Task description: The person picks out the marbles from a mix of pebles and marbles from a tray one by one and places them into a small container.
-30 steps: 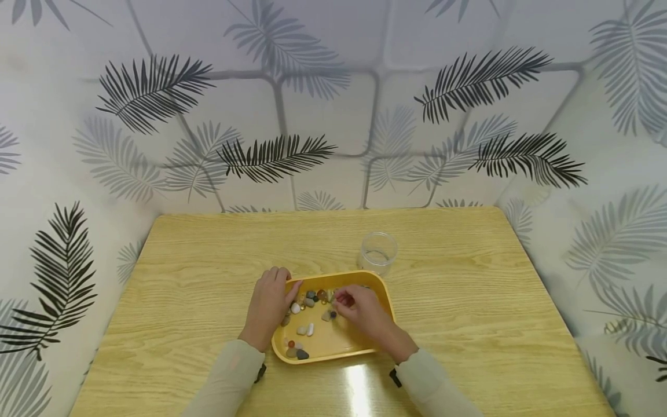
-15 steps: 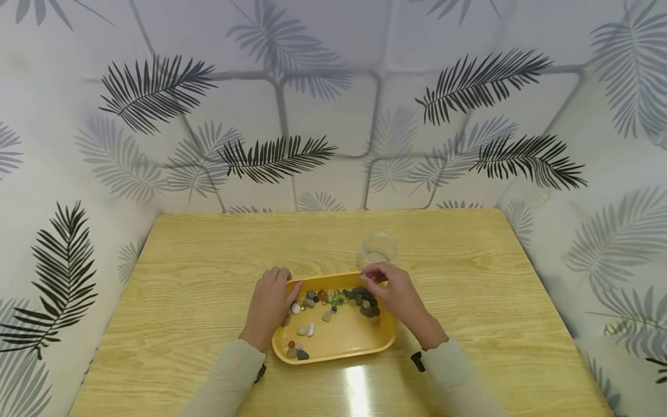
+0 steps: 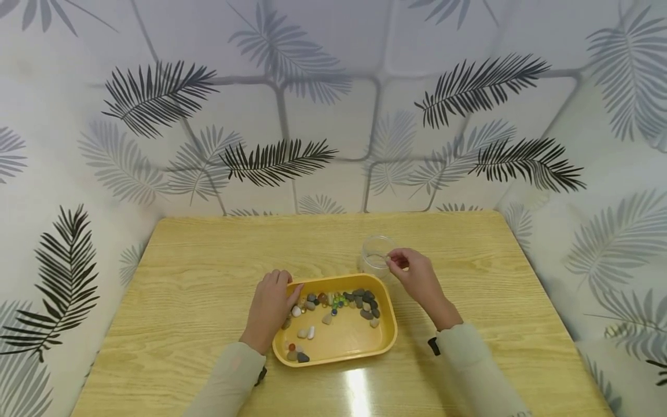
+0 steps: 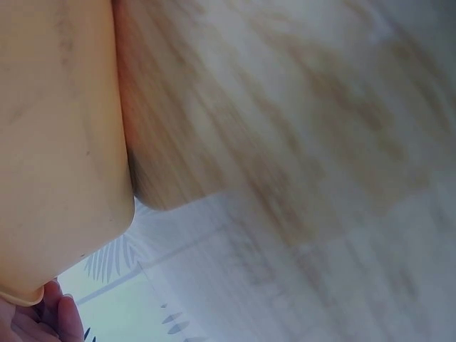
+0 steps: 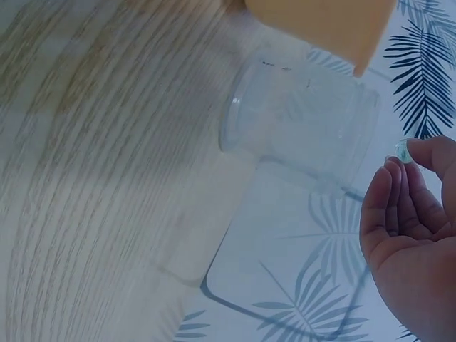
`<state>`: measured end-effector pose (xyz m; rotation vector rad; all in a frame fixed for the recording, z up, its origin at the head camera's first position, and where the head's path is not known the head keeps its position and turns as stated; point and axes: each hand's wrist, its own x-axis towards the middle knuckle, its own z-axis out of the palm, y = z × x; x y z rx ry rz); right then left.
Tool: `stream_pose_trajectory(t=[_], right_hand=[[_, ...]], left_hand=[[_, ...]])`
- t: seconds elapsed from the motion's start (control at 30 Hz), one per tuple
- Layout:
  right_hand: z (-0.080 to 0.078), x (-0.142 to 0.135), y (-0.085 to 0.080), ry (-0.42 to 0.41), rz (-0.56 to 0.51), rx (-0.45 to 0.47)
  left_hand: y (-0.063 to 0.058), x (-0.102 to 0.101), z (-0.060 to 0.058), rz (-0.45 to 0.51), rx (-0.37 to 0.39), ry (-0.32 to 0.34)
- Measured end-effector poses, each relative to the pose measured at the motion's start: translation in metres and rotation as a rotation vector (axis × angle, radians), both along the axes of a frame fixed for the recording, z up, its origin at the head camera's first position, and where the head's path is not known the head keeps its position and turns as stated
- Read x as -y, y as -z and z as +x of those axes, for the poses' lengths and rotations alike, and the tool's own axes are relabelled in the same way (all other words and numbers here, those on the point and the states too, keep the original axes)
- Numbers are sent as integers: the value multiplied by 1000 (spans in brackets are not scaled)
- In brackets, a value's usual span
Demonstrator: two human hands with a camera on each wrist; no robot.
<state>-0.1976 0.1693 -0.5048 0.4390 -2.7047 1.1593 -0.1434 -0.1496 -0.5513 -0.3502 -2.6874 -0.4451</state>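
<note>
A yellow tray (image 3: 346, 341) with stones and glass beads in it lies on the wooden table. My left hand (image 3: 268, 310) grips its rim at the back left corner, the thumb reaching inside; the left wrist view shows curled fingers (image 4: 68, 317) at the rim. Between thumb and fingers my right hand (image 3: 418, 281) pinches a small clear, greenish glass bead (image 5: 402, 151). That hand is at the right side of a clear, round plastic jar (image 3: 371, 267), close to its open top. The jar, upright behind the tray, looks to have nothing in it.
Dark grey pebbles (image 3: 366, 304) cluster at the tray's right end, with green beads (image 3: 339, 300) beside them. Several pale and brown stones lie along the left and front. A patterned wall covering (image 3: 328, 116) rises behind the table (image 3: 208, 249).
From among the beads in the tray, my right hand has moved back and right, over the rim to the jar, carrying the glass bead. My left hand has stayed on the tray's corner.
</note>
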Motion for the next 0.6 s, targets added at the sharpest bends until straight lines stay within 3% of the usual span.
stream_pose_trajectory(t=[0.6], right_hand=[[-8, 1, 9, 26, 24, -32]], left_hand=[[0, 0, 0, 8, 14, -4]])
